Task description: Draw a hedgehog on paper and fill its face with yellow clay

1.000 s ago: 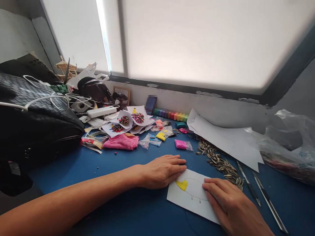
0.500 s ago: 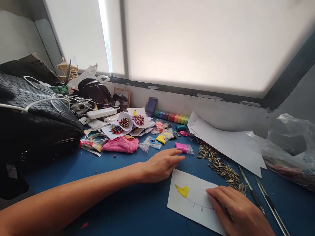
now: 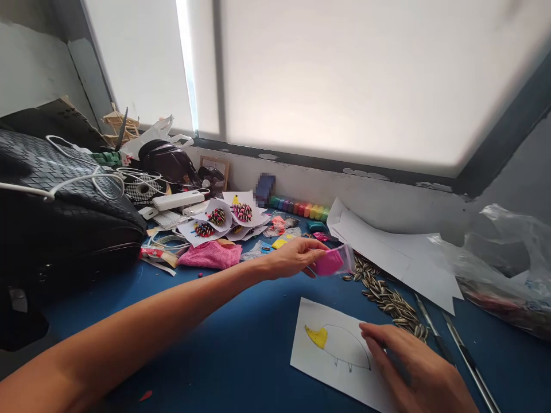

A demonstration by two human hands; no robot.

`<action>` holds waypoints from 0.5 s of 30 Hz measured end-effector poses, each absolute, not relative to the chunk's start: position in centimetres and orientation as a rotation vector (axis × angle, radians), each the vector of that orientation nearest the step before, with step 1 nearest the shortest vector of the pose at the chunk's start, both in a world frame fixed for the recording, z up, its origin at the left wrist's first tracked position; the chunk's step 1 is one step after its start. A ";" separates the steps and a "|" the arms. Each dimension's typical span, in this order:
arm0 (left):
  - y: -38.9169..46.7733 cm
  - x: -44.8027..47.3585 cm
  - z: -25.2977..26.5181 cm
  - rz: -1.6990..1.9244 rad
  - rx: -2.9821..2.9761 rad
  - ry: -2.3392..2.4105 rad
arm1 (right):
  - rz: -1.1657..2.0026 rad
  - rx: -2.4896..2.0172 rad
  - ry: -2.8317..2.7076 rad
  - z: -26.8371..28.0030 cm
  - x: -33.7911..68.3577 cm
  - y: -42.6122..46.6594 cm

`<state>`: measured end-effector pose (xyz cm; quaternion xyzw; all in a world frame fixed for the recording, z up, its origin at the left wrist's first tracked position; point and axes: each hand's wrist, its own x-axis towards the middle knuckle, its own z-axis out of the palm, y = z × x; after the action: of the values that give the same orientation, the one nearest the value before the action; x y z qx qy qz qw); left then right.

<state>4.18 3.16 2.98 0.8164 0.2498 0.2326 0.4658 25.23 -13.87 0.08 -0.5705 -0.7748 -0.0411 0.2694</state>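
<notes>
Bag of black woven leather (image 3: 64,189) stands well to the left of the drawn-on card (image 3: 333,350), with a white cable (image 3: 75,180) lying over it. Far left of the card and beyond it, a black spool (image 3: 143,192) carries a line of Chinese characters, too small to read; a white power strip (image 3: 178,199) lies just beside. Next come a pink cloth (image 3: 210,255) and cards with spiny creatures (image 3: 217,216), also left of the card and farther back. Beyond the card's upper left corner, the left hand (image 3: 297,257) has its fingers clamped on a clear packet of bright pink material (image 3: 329,263). The card itself lies flat, showing a rounded outline with two small legs and a yellow-filled snout. Sunflower seeds (image 3: 391,298) are strewn beyond its right side. The right hand (image 3: 415,364) rests on the card's right part, thumb and forefinger near each other; whether they pinch anything cannot be told. Right of the card lie two pens (image 3: 469,358), and farther right a clear plastic bag (image 3: 512,246) whose bluish marks are unreadable.
</notes>
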 end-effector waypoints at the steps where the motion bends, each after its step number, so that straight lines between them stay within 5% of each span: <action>1: 2.2 3.8 3.3 0.532 1.964 0.564 | 0.015 -1.610 -1.979 0.3 25.0 -14.0; 7: -1.9 2.5 3.2 0.412 1.369 0.382 | 0.513 -1.731 -1.487 1.8 24.5 -14.0; 15: -3.4 2.3 3.9 0.382 1.606 0.394 | 0.705 -1.549 -1.286 3.2 21.8 -14.6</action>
<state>2.26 -3.39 3.85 0.7101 0.1743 0.1689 0.6609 21.80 -14.63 3.16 -0.6357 -0.5279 0.2895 0.4831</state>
